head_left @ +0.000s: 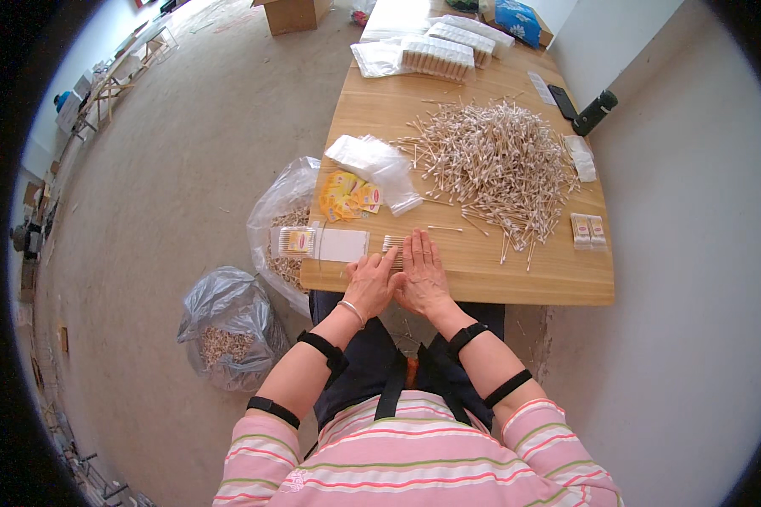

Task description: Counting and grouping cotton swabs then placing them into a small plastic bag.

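Head view: both forearms enter from the lower edge and converge at the near edge of the wooden worktop (482, 279), toward its near-left corner. Left hand (370, 286) lies palm down, fingers extended and held close together, angled toward the right. Right hand (423, 275) lies palm down beside it, fingers extended and close together, pointing toward the far edge. The two hands touch along their inner sides. Both sets of fingertips rest on a small row of cotton swabs (391, 247) laid side by side on the worktop; whether any swab is pinched cannot be told. Each forearm carries black straps at the wrist and near the elbow; the left wrist also carries a thin bracelet.

Just left of the row lies a flat packet (323, 243), part filled with swabs, at the near-left edge. Yellow labels (348, 196) and clear bags (376, 165) lie farther along the left edge. A large loose pile of swabs (499, 165) occupies the worktop centre. Filled packets (448, 46) are stacked at the far end.
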`<state>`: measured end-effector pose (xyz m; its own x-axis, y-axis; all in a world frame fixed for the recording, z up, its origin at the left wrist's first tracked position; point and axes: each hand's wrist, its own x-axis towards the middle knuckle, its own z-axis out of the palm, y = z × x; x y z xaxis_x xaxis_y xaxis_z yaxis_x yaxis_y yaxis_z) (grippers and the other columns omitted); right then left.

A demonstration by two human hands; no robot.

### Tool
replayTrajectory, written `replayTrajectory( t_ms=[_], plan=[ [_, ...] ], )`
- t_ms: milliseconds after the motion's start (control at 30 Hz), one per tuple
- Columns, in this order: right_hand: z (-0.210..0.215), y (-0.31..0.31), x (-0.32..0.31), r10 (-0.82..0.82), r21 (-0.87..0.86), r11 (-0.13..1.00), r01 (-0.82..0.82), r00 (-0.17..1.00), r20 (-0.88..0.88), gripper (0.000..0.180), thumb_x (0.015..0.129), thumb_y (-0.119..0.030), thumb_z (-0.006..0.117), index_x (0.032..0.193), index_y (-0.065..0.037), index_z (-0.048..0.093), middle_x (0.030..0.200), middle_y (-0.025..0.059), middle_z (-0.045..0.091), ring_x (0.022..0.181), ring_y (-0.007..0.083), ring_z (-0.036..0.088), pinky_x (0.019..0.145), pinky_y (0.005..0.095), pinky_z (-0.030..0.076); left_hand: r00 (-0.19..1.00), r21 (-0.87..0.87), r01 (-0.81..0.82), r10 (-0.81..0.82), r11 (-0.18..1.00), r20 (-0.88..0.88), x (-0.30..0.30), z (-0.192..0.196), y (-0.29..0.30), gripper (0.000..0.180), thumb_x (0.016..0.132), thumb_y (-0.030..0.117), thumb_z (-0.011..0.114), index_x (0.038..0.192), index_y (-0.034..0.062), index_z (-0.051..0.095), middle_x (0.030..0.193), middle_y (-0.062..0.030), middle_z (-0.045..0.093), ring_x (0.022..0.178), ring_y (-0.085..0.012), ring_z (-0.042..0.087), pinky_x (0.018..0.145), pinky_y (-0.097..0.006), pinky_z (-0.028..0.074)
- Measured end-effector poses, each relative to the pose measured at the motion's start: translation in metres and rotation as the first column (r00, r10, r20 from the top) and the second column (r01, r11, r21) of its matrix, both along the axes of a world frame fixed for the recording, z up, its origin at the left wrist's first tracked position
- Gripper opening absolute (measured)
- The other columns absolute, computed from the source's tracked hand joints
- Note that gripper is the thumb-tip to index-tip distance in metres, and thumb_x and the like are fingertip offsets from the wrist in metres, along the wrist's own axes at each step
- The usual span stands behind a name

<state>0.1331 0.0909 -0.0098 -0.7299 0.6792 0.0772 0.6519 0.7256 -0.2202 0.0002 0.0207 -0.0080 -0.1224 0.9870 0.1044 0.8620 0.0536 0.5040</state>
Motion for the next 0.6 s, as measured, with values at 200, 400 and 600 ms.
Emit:
replayTrajectory(
  t_ms=[200,400,600],
  plan=[
    [-0.0017,0.0006,0.0,-0.006,0.001,1.0,0.006,1.0,0.004,0.087,0.074,-0.034,0.055,0.141,0.009,0.019,0.15,0.0263,0.013,0.142,0.0374,0.008,0.115,0.0459,0.007,1.0,-0.021,-0.01,0.011,1.0,0.018,0.0002,0.0029,0.0006,0.053,0.088,0.037,0.054,0.134,0.0131,0.043,0.1,-0.0106,0.057,0.1,-0.0282,0.051,0.088,-0.043,0.031],
    [-0.0057,0.0,-0.0011,-0.009,0.019,1.0,0.01,0.999,-0.041,0.082,0.079,-0.034,0.051,0.141,0.009,0.019,0.149,0.0267,0.015,0.142,0.0373,0.008,0.115,0.0459,0.007,0.998,-0.05,-0.051,0.052,0.997,0.019,0.0009,0.0039,0.0072,0.051,0.089,0.032,0.053,0.135,0.0126,0.041,0.1,-0.0107,0.059,0.1,-0.0283,0.054,0.086,-0.043,0.033],
    [-0.0039,-0.0005,-0.0021,-0.022,0.003,1.0,0.022,0.999,-0.032,0.079,0.082,-0.035,0.049,0.14,0.01,0.021,0.149,0.027,0.016,0.141,0.0375,0.009,0.115,0.0459,0.007,0.999,-0.108,-0.014,0.019,0.994,0.048,-0.0004,0.0082,0.0091,0.046,0.088,0.026,0.054,0.13,0.0112,0.043,0.1,-0.0103,0.06,0.1,-0.0284,0.054,0.085,-0.044,0.034]
  ],
)
